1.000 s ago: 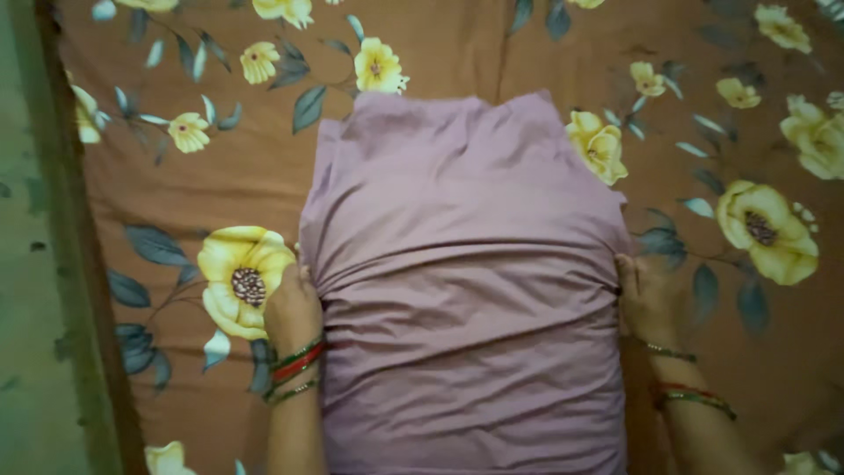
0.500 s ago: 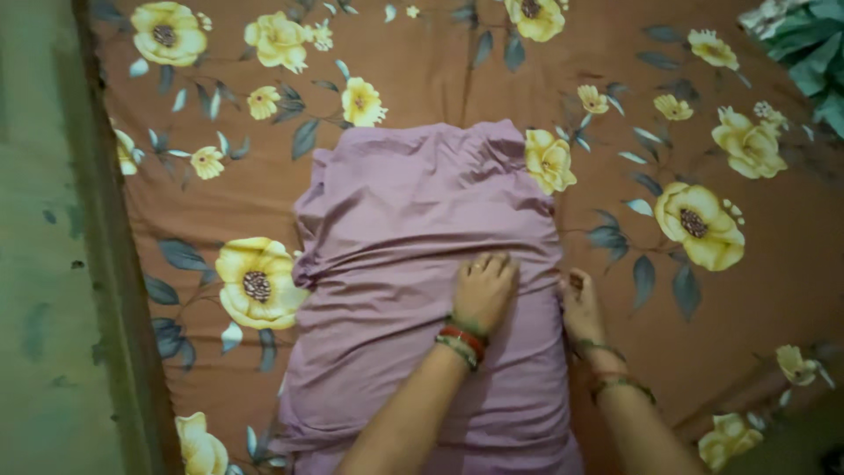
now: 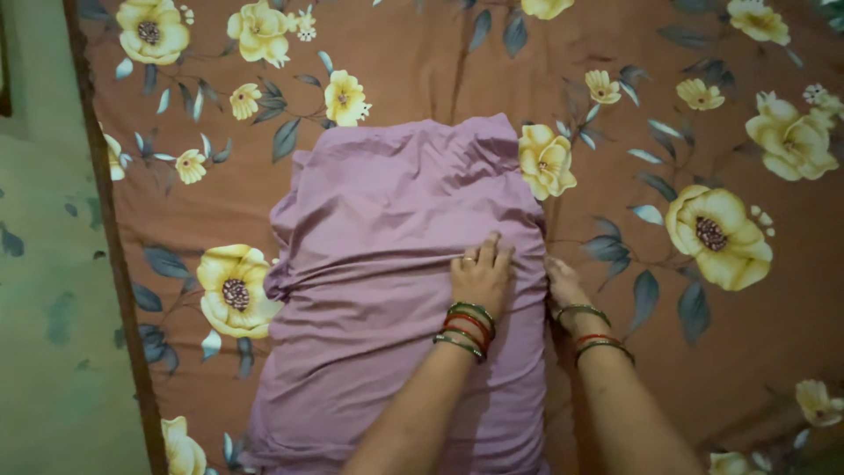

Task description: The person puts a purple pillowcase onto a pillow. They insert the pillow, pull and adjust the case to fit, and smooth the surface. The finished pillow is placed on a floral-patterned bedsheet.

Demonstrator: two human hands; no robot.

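Observation:
A mauve garment (image 3: 387,264), folded into a long rectangle, lies on a brown bedsheet with yellow flowers (image 3: 703,158). My left hand (image 3: 480,274) rests flat on the garment's right half, fingers spread and pressing the cloth; bangles circle the wrist. My right hand (image 3: 560,281) sits at the garment's right edge, its fingers tucked against or under the cloth there, so its grip is hidden. A crease runs across the garment from the left edge to my left hand.
The bed's left edge (image 3: 110,255) runs down the frame, with a greenish floor (image 3: 44,290) beyond it. The sheet spreads wide to the right of the garment.
My left hand left the garment's left edge, crossed over and now presses its right half. The right hand stayed at the right edge. The camera view shifted slightly.

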